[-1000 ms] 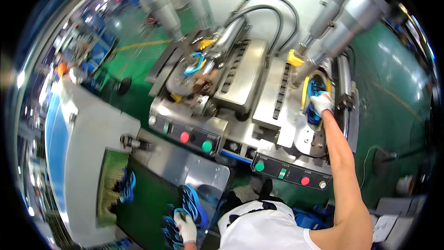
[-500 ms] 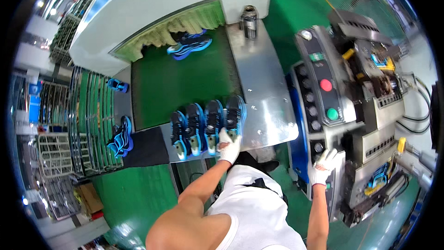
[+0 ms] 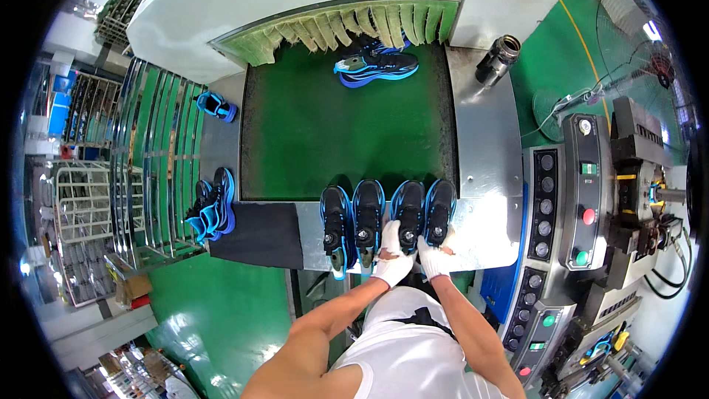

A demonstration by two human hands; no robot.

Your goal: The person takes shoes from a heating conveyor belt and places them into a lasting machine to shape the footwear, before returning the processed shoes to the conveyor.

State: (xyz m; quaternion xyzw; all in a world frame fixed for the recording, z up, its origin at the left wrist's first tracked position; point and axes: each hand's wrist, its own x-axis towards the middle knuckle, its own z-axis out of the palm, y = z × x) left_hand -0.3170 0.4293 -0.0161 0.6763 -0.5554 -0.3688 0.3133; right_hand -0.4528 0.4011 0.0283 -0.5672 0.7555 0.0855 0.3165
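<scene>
Four-in-a-row style, several black sneakers with blue soles stand side by side on the metal ledge, toes pointing away from me. My left hand (image 3: 393,257), in a white glove, is closed round the heel of the third sneaker (image 3: 407,210) from the left. The rightmost sneaker (image 3: 441,207) has its heel in my right hand (image 3: 436,257), also gloved in white. Left of my hands stand two more sneakers, the outer one (image 3: 336,218) and its neighbour (image 3: 368,214), touched by neither hand. The gloves partly hide both held heels.
A green conveyor belt (image 3: 340,133) runs under a fringed curtain (image 3: 354,26), with a sneaker (image 3: 377,68) lying near it. At right are a metal flask (image 3: 498,60) and a machine panel with buttons (image 3: 587,199). More shoes (image 3: 214,207) stand by a wire rack (image 3: 155,155) at left.
My right hand has come from the machine at the right to the rightmost sneaker. My left hand has shifted from the rightmost sneaker to the third one. The view has turned right.
</scene>
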